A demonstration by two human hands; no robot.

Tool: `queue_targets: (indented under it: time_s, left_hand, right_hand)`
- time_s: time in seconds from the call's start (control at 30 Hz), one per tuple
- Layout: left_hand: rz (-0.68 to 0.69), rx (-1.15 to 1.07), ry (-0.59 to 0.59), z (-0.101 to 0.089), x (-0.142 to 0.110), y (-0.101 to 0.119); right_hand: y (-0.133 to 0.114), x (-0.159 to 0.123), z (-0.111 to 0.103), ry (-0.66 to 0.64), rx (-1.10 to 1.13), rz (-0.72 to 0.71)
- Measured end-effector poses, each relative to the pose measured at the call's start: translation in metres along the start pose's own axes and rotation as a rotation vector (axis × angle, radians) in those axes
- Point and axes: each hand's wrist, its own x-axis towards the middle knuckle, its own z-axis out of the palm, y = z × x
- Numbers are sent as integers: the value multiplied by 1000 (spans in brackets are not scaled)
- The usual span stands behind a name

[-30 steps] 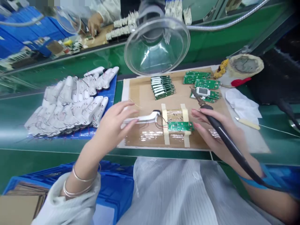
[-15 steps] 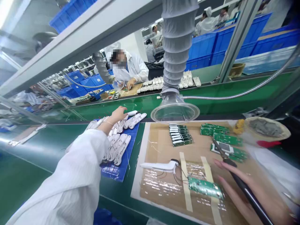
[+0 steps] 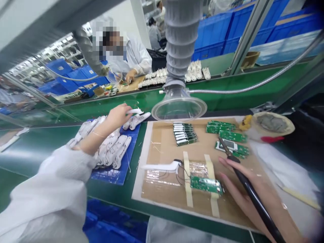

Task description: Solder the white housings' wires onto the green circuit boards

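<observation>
My left hand (image 3: 117,116) is closed on a white plastic housing (image 3: 136,111), over the far end of a pile of similar white housings (image 3: 121,148) with thin wires. Those lie on a blue mat (image 3: 111,177). A soldering iron (image 3: 249,189) rests in my right hand (image 3: 268,199), its tip over green boards. On the brown work sheet (image 3: 162,195), a white handle-shaped part (image 3: 162,166) with a black end is joined by thin wires to a green circuit board (image 3: 206,184), which lies across tape strips.
A row of narrow boards with white strips (image 3: 184,134) and stacked green boards (image 3: 220,127) lie at the sheet's back. Above hangs a clear fume hood (image 3: 179,109). A sponge bowl (image 3: 273,123) stands at right. Across the green partition (image 3: 222,96) sits a co-worker (image 3: 136,54).
The white housing at the far end of the pile is now in my left hand's fingers. My right hand still holds the soldering iron. The camera view has shifted.
</observation>
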Motion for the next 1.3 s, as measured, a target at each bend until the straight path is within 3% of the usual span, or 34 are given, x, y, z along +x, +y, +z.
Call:
queue_targets:
  time_s: [0.1,0.2,0.27,0.43,0.57,0.73,0.97,1.17,1.3]
  left_hand:
    - [110,18,22,-4,-56,22]
    - [397,-38,213,3,-114,59]
    - [527,-196,300,13,-147,89]
    - [590,-640,319,43,-195,152]
    - [511,-779,366,63,-200,180]
    - [485,-916,368,73,-193,193]
    - [481,-901,381,73,-186,198]
    - [491,-873,445,81,-183,199]
    - [447,-940,439,80,-182,200]
  right_hand:
    - [-9,4,-4,-9,19,23]
    - [-16,5,-4,2,48,17]
    - [-19,4,-4,29,61,8]
    - [-31,-4,-5,51,122,25]
    - [-39,-14,-8,54,220,84]
    - [-55,-16,-6,14,389,170]
    - [-79,2,10,-62,274,20]
    - [-77,6,24,-64,181,-154]
    - [-75,4,28,-84,163,-175]
